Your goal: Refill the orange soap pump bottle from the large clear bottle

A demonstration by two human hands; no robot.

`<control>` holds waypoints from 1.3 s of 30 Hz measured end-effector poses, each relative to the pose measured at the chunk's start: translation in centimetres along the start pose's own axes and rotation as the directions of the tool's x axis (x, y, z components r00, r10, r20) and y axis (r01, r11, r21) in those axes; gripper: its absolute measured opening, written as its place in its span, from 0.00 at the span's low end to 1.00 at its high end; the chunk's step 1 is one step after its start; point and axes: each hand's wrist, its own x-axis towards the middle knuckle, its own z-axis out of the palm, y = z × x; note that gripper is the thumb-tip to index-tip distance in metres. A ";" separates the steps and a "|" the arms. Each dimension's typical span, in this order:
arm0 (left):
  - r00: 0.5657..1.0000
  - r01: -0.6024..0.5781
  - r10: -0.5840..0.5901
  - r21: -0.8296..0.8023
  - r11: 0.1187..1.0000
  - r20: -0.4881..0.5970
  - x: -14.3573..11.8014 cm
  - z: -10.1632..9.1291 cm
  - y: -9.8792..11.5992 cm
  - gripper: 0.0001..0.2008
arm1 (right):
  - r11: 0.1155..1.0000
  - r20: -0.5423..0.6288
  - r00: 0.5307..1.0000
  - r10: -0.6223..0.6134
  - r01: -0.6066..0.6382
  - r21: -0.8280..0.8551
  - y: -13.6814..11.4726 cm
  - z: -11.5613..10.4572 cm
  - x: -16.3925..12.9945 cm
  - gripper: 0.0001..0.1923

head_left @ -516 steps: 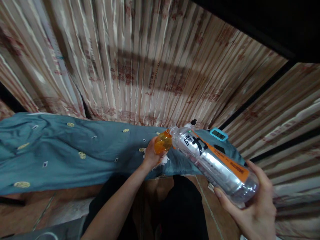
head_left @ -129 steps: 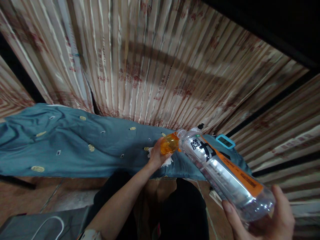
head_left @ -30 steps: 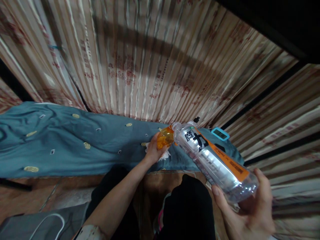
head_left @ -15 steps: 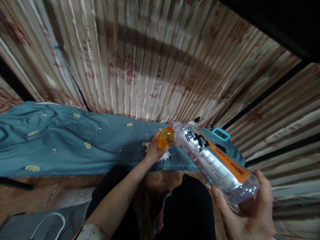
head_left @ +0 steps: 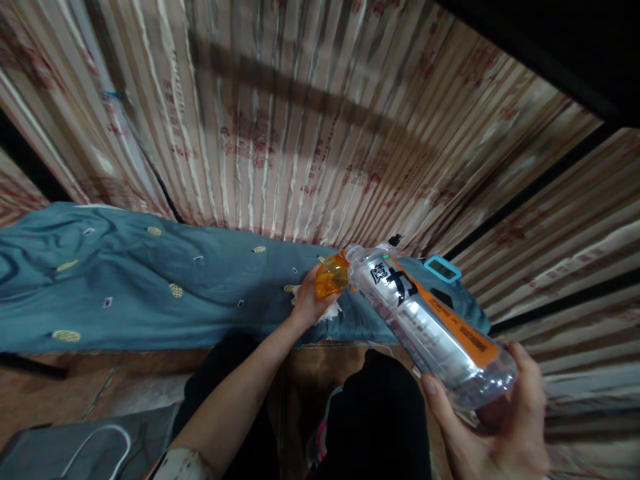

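Now a bottle (head_left: 430, 320) is gripped by the right hand (head_left: 493, 427), tipped toward ten o'clock; an orange cup (head_left: 331, 280) is clasped by the left hand (head_left: 309, 303); spillage onto the cloth (head_left: 150, 287) is risked if the mouth drifts.

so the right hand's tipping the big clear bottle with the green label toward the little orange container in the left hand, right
Not quite: the label is orange, not green. The head view shows the right hand gripping the base of the big clear bottle, whose label is an orange band with black characters. The rest holds: its mouth is tilted toward the small orange container held in the left hand.
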 end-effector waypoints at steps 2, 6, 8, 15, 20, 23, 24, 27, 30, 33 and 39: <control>1.000 -0.002 0.003 0.012 1.000 -0.003 0.0 -0.1 0.3 0.26 | 1.000 -0.004 1.000 -0.015 0.015 -0.007 -0.4 0.1 0.1 0.55; 1.000 -0.002 0.002 0.023 1.000 0.011 0.0 -0.2 0.8 0.22 | 1.000 -0.013 1.000 -0.008 0.008 0.011 -0.9 0.3 0.3 0.53; 1.000 -0.003 0.003 0.021 1.000 0.012 0.0 -0.2 0.9 0.21 | 1.000 -0.017 1.000 -0.012 0.012 0.018 -0.9 0.3 0.3 0.54; 1.000 -0.003 0.003 0.032 0.999 -0.005 0.0 0.1 0.3 0.25 | 0.997 -0.003 0.998 0.069 -0.068 0.030 -0.1 0.0 -0.2 0.57; 1.000 -0.013 0.013 0.027 1.000 -0.001 0.1 0.1 0.0 0.26 | 1.000 0.017 1.000 0.010 -0.011 0.006 -0.4 0.0 0.0 0.56; 1.000 -0.010 0.010 0.025 1.000 -0.010 0.0 0.1 0.1 0.25 | 1.000 0.005 1.000 -0.001 0.001 0.022 -0.7 0.1 0.2 0.55; 1.000 -0.009 0.009 0.027 1.000 -0.015 0.0 0.1 0.1 0.25 | 1.000 0.003 1.000 0.001 -0.001 0.028 -0.8 0.1 0.2 0.55; 1.000 -0.010 0.011 0.026 1.000 -0.009 0.0 0.0 0.2 0.25 | 0.999 0.001 1.000 -0.013 0.013 0.033 -0.5 0.1 0.2 0.55; 1.000 -0.020 0.020 0.003 1.000 -0.007 0.0 0.1 -0.1 0.24 | 1.000 0.010 1.000 0.005 -0.006 0.028 0.0 0.0 0.0 0.56; 1.000 -0.022 0.022 -0.013 1.000 -0.015 0.0 0.2 -0.6 0.27 | 0.999 0.011 0.999 0.032 -0.032 0.024 -0.1 0.0 0.0 0.56; 1.000 -0.030 0.030 -0.007 1.000 -0.007 0.0 0.3 -1.6 0.31 | 1.000 -0.008 1.000 0.016 -0.017 -0.018 -0.5 0.1 0.2 0.56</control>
